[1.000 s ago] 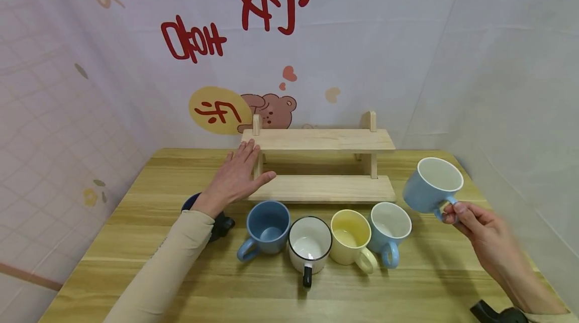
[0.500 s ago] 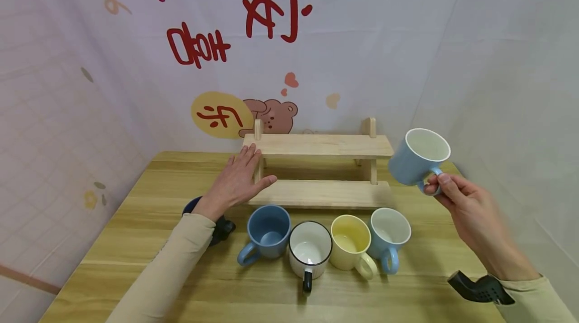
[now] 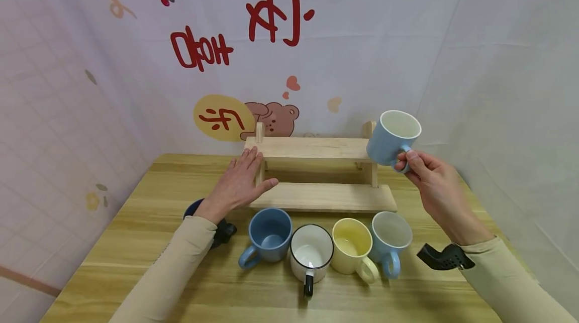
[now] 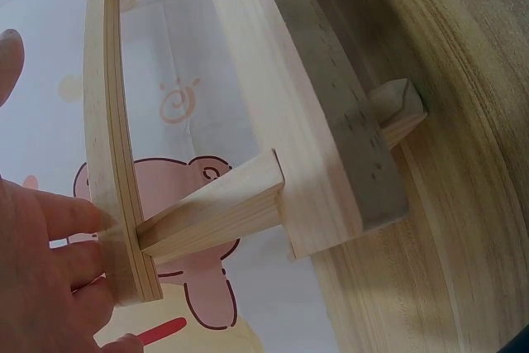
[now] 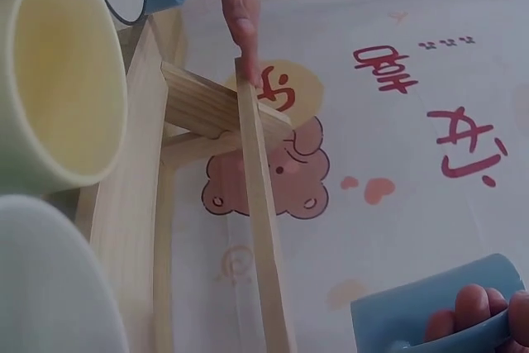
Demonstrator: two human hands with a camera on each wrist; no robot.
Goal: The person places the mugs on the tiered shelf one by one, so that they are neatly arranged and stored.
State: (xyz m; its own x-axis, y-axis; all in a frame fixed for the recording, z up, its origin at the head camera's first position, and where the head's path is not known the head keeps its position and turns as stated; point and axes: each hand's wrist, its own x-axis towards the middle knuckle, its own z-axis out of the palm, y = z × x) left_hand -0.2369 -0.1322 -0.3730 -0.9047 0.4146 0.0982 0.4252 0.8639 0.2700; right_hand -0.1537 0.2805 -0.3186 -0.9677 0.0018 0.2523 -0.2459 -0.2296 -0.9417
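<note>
A light blue mug (image 3: 390, 141) with a white inside hangs tilted by the right end of the wooden two-tier shelf's upper board (image 3: 312, 147). My right hand (image 3: 441, 192) grips its handle; curled fingers (image 5: 471, 307) show there in the right wrist view. On the left end of that board rest the extended fingers of my left hand (image 3: 237, 182), thumb spread; the left wrist view shows this hand (image 4: 54, 262) at the board's edge. Whether the held mug touches the board, I cannot tell.
Before the lower board (image 3: 325, 196) stand a blue mug (image 3: 270, 242), a white black-rimmed mug (image 3: 311, 262), a yellow mug (image 3: 350, 247) and another light blue mug (image 3: 390, 240). A dark blue mug (image 3: 193, 206) is mostly hidden behind my left wrist. A printed cloth (image 3: 362, 51) hangs behind.
My right hand has carried the light blue mug up and leftward, from right of the shelf to the upper board's right end. The left hand stays on the board.
</note>
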